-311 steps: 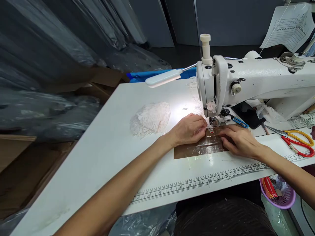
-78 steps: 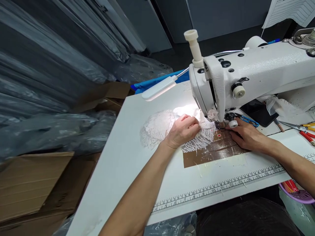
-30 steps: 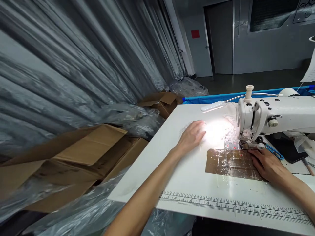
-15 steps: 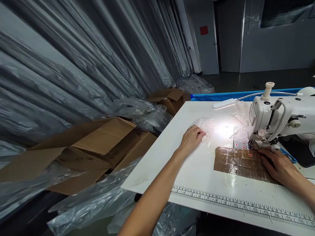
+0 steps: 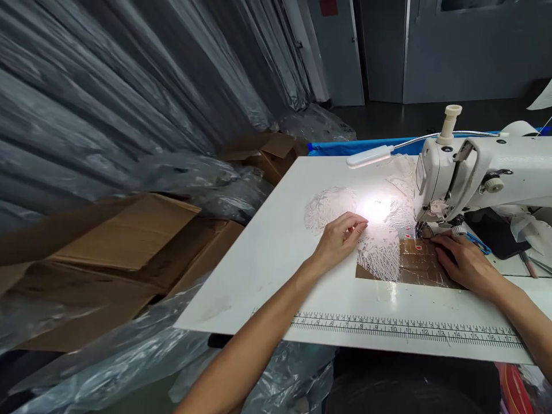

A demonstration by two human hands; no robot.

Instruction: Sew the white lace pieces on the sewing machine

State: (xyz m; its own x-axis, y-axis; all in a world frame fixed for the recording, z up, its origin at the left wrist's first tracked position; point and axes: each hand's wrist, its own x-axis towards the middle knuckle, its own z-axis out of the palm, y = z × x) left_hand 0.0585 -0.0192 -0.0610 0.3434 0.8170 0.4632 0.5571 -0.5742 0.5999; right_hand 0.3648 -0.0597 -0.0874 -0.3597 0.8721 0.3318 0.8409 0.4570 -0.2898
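A strip of pale pink lace hangs from my left hand, thumb and forefinger pinched on its upper left edge. The lace falls over the left part of a brown, tape-covered board. My right hand lies on the board's right side, fingers stretched toward the presser foot of the white sewing machine; no held thing shows there. Another lace piece lies flat beyond my left hand. More lace is bunched left of the machine head.
A white lamp lights the white table, which has a printed ruler along its front edge. Blue snips and a dark pad lie right of the needle. Open cardboard boxes and plastic sheets are at the left.
My left hand has moved toward the board with a lace piece, which now covers the board's left part. My right hand stays by the presser foot. The view has shifted right and down.
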